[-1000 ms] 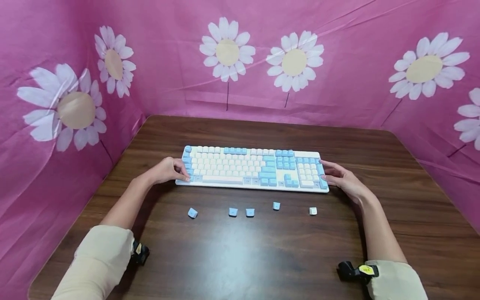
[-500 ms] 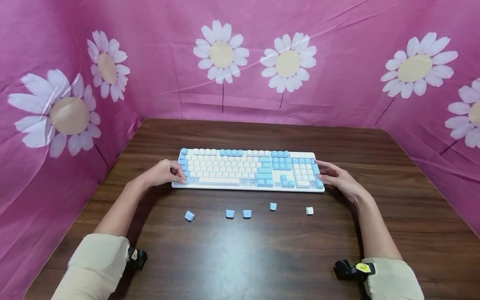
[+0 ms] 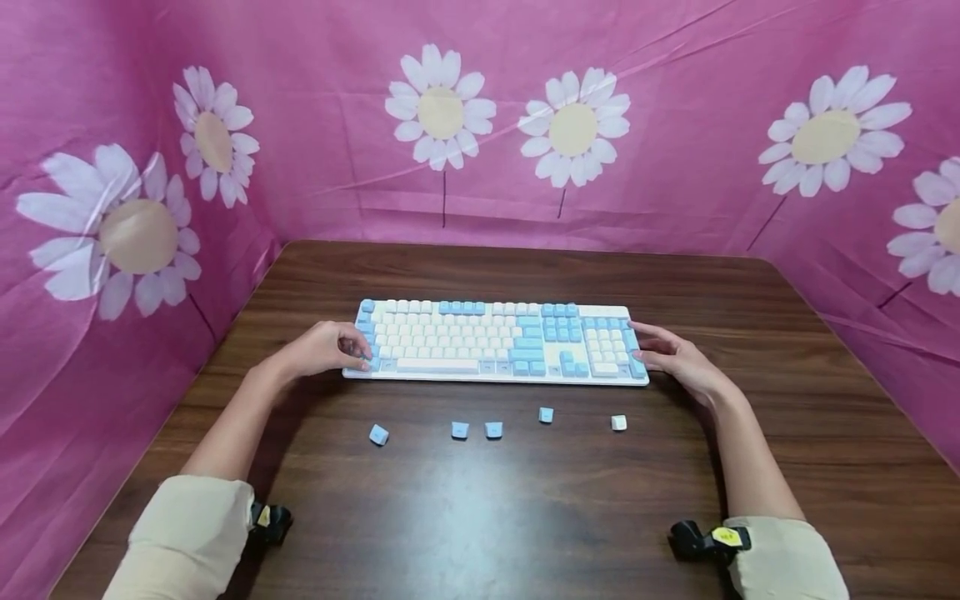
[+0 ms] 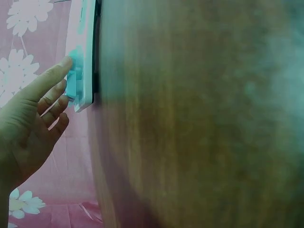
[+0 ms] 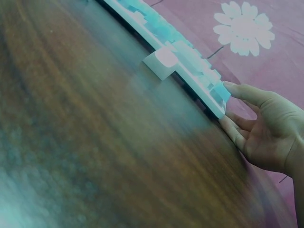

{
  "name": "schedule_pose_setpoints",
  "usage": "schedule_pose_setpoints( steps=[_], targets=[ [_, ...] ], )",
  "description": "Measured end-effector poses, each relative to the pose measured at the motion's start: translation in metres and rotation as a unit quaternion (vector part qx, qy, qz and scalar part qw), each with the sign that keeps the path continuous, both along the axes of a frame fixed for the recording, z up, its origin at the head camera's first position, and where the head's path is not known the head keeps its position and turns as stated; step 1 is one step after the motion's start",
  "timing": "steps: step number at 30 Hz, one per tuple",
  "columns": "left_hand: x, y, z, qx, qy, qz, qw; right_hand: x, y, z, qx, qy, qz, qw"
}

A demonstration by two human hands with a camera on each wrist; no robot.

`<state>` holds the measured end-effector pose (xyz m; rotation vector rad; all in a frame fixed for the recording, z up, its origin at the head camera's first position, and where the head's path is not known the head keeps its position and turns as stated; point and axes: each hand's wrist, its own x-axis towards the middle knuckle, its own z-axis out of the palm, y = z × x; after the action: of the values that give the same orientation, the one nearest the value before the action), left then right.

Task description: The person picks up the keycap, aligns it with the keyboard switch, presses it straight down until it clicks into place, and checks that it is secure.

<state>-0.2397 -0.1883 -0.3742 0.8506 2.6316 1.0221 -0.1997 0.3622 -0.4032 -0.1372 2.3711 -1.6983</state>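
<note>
A full-size blue-and-white computer keyboard lies across the table. At its left end is my left hand, fingers bent, with the thumb at the blue keys near the front corner. In the left wrist view this hand has its thumb against the key side and its other fingers bent around the end. My right hand holds the opposite end; the right wrist view shows its thumb on a corner key and the other fingers of the hand at the edge, partly hidden.
In front of the keyboard lie several loose blue keycaps and one white keycap. The wooden table ends at a pink flowered cloth at the back and sides. Black cameras are strapped to both wrists.
The head view has shifted a little, so the whole scene sits slightly left and lower. A small gap shows between my left thumb and fingers. The keyboard and keycaps keep their places.
</note>
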Motion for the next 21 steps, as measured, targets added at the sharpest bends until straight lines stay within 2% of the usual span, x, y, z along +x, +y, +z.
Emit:
schedule_pose_setpoints(
  steps=[8, 17, 21],
  targets=[
    [0.005, -0.001, 0.002, -0.004, -0.004, 0.005, 1.0000, -0.001, -0.001, -0.001, -0.014, 0.002, 0.001, 0.9999],
    [0.015, 0.000, 0.007, -0.004, 0.018, 0.010, 0.9998, -0.001, 0.001, 0.000, 0.007, 0.008, 0.005, 0.9999],
    [0.021, 0.001, 0.009, 0.000, 0.007, 0.011, 0.9999, -0.001, 0.001, -0.001, 0.008, 0.006, 0.004, 0.9999]
  ],
)
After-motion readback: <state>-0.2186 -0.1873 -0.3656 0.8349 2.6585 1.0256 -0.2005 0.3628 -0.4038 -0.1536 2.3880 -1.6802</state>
